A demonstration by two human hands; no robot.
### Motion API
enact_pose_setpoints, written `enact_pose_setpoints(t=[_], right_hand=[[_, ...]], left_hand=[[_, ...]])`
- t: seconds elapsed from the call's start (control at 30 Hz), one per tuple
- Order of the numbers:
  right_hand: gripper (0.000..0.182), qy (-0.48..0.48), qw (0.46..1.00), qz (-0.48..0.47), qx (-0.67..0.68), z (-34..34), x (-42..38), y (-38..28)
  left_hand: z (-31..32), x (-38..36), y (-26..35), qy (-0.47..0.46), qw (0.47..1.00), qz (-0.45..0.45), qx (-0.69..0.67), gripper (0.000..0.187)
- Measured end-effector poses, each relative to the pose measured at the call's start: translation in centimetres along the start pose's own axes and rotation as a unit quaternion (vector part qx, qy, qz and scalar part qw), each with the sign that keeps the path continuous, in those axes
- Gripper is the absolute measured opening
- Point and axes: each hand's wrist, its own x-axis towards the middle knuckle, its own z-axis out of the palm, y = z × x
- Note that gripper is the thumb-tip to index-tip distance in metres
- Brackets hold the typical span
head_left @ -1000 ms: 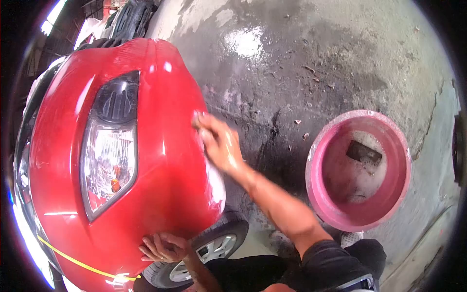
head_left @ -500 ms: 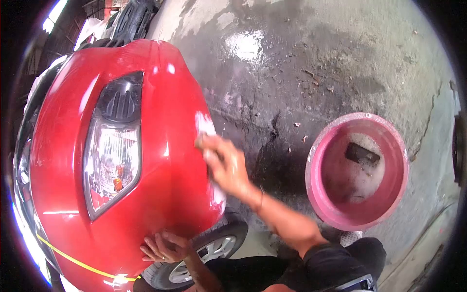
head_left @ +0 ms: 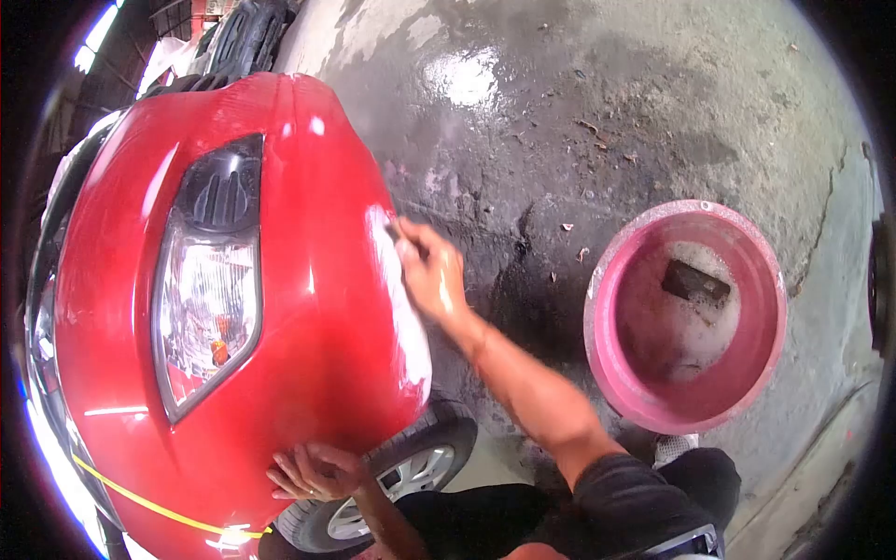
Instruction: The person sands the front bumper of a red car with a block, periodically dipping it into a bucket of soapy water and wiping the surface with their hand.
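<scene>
Wet concrete floor (head_left: 523,121) stretches across the far and right side, dark and shiny in places, with bits of debris scattered over it. On the left stands a red bumper (head_left: 327,280), with a headlight (head_left: 207,289) set in it, yellow tape (head_left: 168,507) along its near left part and a wheel (head_left: 420,471) under its near end. A whitish patch (head_left: 407,345) runs down its right edge.

At that edge, the right hand (head_left: 433,271) has its fingers bent and thumb close in; whether they pinch anything is unclear. The left hand (head_left: 317,471) rests on the bumper's near end, fingers spread, just beside the wheel.

To the right, a round pink basin (head_left: 602,322) sits on the floor, its rim marked with pale residue. Inside are cloudy liquid (head_left: 658,331), whitish foam (head_left: 698,257) and a dark block (head_left: 695,282), lying slantwise toward the far side. A shoe (head_left: 674,449) shows just beside the basin's near side.
</scene>
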Motion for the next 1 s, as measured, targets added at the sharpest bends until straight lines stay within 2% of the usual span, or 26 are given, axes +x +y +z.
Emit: enact_pose_setpoints(t=[0.03,0.1,0.13,0.17,0.2,0.23,0.3,0.33,0.37,0.43,0.5,0.53,0.57,0.63,0.67,0.7,0.77,0.8,0.83,0.9,0.97,1.0], right_hand=[[0.033,-0.012,0.998,0.058,0.002,0.1,1.4,-0.1],[0.033,0.0,0.999,0.044,-0.01,0.0,0.0,0.6],[0.033,0.008,1.0,-0.024,-0.014,-0.3,-2.9,-0.2],[0.032,0.04,0.984,-0.124,-0.122,-0.5,-5.9,-0.5],[0.031,0.063,0.984,-0.124,-0.109,-0.2,-6.6,-0.4],[0.03,0.084,0.985,-0.118,-0.097,0.1,-7.4,-0.3],[0.03,0.037,0.999,-0.038,0.004,-0.1,-3.2,0.5],[0.032,0.043,0.999,-0.001,-0.028,0.4,-0.5,2.3],[0.034,0.009,0.99,0.134,0.043,0.5,1.4,2.0],[0.034,-0.006,0.994,0.107,-0.008,-0.1,0.3,1.7],[0.034,0.039,0.997,-0.043,-0.056,-0.4,-5.4,1.0],[0.035,0.065,0.992,-0.063,-0.086,-0.2,-7.3,0.4],[0.035,0.063,0.993,-0.059,-0.086,-0.2,-6.7,0.8],[0.034,0.035,0.999,0.029,-0.006,-0.2,-2.6,2.2],[0.035,0.0,0.994,0.102,-0.027,-0.3,-0.1,2.8],[0.035,0.013,0.991,0.135,-0.013,0.3,0.7,3.3],[0.036,0.019,0.995,0.096,-0.03,-0.1,-1.2,3.5],[0.037,0.028,0.999,0.041,-0.016,-0.6,-3.9,2.0],[0.034,0.052,0.997,0.016,0.062,-0.2,-6.8,1.5],[0.034,0.088,0.991,-0.08,-0.067,0.0,-8.4,1.9],[0.032,0.028,0.999,-0.006,0.042,-0.3,-3.4,1.7],[0.032,0.014,0.999,0.025,0.019,0.1,-0.3,4.3]], left_hand=[[0.0,-0.1,0.0,-0.003,1.0,-0.001,0.006,0.017],[0.4,0.2,0.1,0.001,1.0,-0.005,0.008,0.016],[0.2,0.2,0.1,0.001,1.0,-0.005,0.009,0.016],[0.6,0.2,0.3,0.006,1.0,-0.005,0.008,0.016],[0.9,0.1,0.2,0.005,1.0,-0.002,0.009,0.016],[0.7,-0.1,0.0,0.01,1.0,-0.008,0.012,0.017],[1.1,-0.1,0.2,0.022,1.0,-0.017,0.011,0.019],[0.6,0.0,0.1,0.015,1.0,-0.013,0.01,0.019],[0.6,0.1,0.2,0.014,1.0,-0.011,0.004,0.019],[0.7,0.3,0.4,0.011,1.0,-0.005,0.012,0.018],[0.7,0.2,0.4,0.001,1.0,0.004,0.027,0.017],[0.6,0.2,0.2,0.0,1.0,0.002,0.018,0.017],[0.4,0.1,0.0,-0.002,1.0,-0.001,0.01,0.018],[0.7,0.0,0.2,-0.004,1.0,-0.004,0.014,0.017],[0.5,0.0,0.1,-0.004,1.0,-0.009,0.019,0.017],[0.2,0.0,0.1,-0.001,1.0,-0.01,0.018,0.017],[0.4,0.0,0.1,-0.012,1.0,0.0,0.023,0.017],[0.2,0.0,0.0,-0.015,1.0,0.001,0.025,0.017],[0.4,0.1,0.2,-0.009,1.0,-0.001,0.018,0.017],[0.6,0.0,0.0,-0.008,1.0,0.004,0.017,0.017],[0.6,-0.2,-0.1,0.001,1.0,-0.008,0.007,0.017],[0.2,-0.3,-0.1,-0.001,1.0,-0.008,0.01,0.017]])
